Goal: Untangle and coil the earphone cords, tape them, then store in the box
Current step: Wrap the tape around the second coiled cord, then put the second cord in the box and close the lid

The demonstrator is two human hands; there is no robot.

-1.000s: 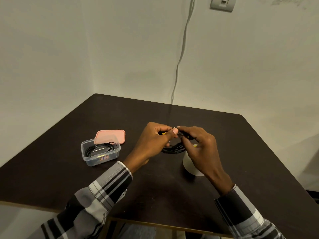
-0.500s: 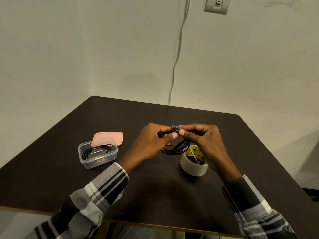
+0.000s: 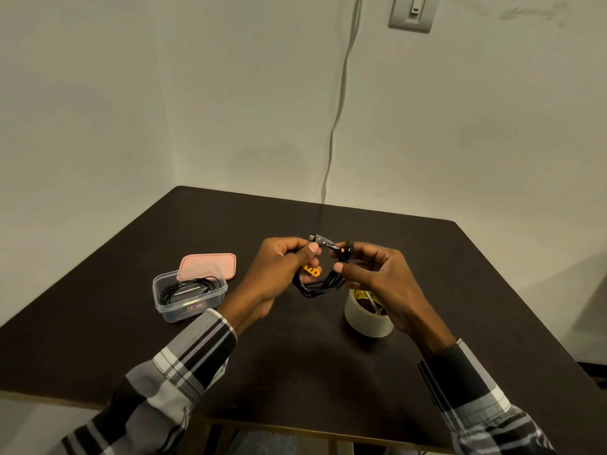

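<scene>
The left hand covers part of the coiled earphone cord; the right hand hides the far side of the tape roll. The label on the box is too small to read. Both sleeves and the counter are cut off at the bottom edge.

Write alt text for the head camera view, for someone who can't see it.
Two hands, left hand and right hand, hold a coiled black earphone cord above a dark table. A tape roll sits under the right hand; left, an open clear box holds another cord, its pink lid behind.
</scene>
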